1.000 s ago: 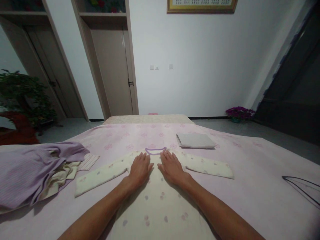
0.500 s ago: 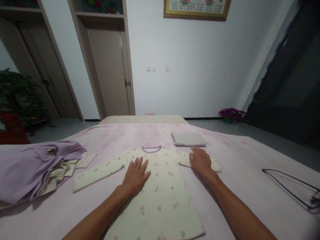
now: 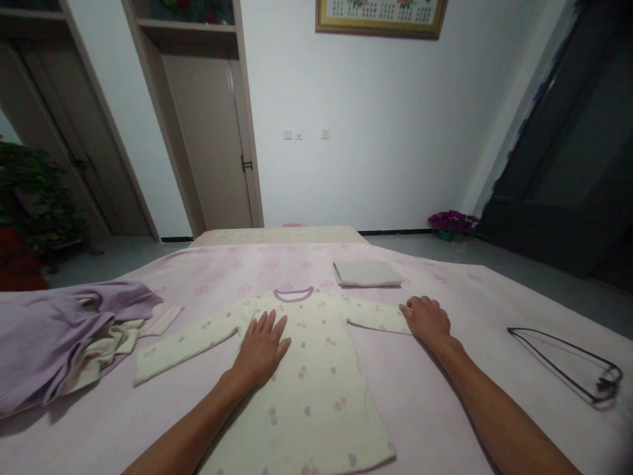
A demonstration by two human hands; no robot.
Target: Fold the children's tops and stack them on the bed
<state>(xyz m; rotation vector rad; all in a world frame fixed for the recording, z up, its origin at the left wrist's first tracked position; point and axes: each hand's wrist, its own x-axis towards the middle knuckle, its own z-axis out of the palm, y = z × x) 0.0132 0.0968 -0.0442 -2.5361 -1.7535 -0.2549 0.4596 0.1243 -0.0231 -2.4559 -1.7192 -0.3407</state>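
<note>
A small cream long-sleeved shirt (image 3: 316, 382) with a flower print and a purple collar lies spread flat on the pink bedsheet (image 3: 475, 396). My left hand (image 3: 260, 348) rests flat on its chest, fingers stretched out. My right hand (image 3: 426, 318) sits at the end of the shirt's right sleeve (image 3: 376, 318), fingers curled over the cuff. The left sleeve (image 3: 185, 340) lies stretched out toward the left.
A folded grey cloth (image 3: 366, 273) lies beyond the shirt. A heap of purple and cream clothes (image 3: 64, 336) is on the left. A black wire hanger (image 3: 564, 353) lies at the right. Doors, a potted plant and a white wall stand beyond the bed.
My right hand slid from the shirt's chest out along the right sleeve to its cuff. My left hand stayed flat on the chest.
</note>
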